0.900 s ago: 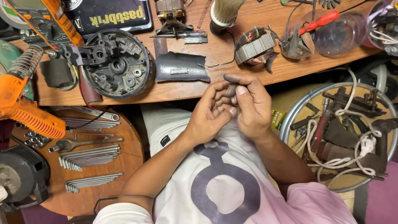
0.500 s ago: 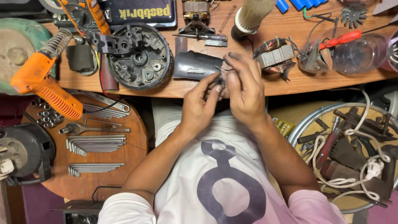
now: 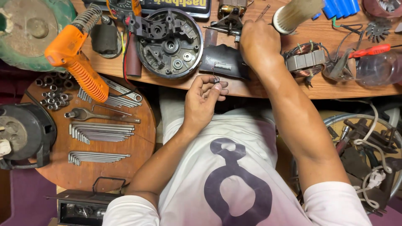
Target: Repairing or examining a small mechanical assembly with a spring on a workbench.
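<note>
My left hand (image 3: pixel 204 100) is at the near edge of the wooden bench (image 3: pixel 293 83), pinching a tiny metal part (image 3: pixel 216 80) between thumb and fingertips. My right hand (image 3: pixel 258 44) reaches onto the bench, resting over the far edge of a dark curved metal plate (image 3: pixel 220 62), its fingers near a small metal motor part (image 3: pixel 228 21). Whether that hand grips anything is hidden. Left of the plate lies a round black motor housing (image 3: pixel 169 42). To the right of my right wrist sits a copper-wound stator (image 3: pixel 303 60).
An orange soldering gun (image 3: pixel 75 62) lies at the bench's left. A round wooden stool top (image 3: pixel 138 146) below carries hex keys (image 3: pixel 100 132), sockets and a wrench. A brush (image 3: pixel 297 12), blue cells, and a clear jar (image 3: pixel 377 67) stand at the right; a basket of cables (image 3: pixel 368 146) is lower right.
My right hand left my left hand and reached forward onto the bench above the dark plate. My left hand stays near the bench edge with the small part. The view tilted closer.
</note>
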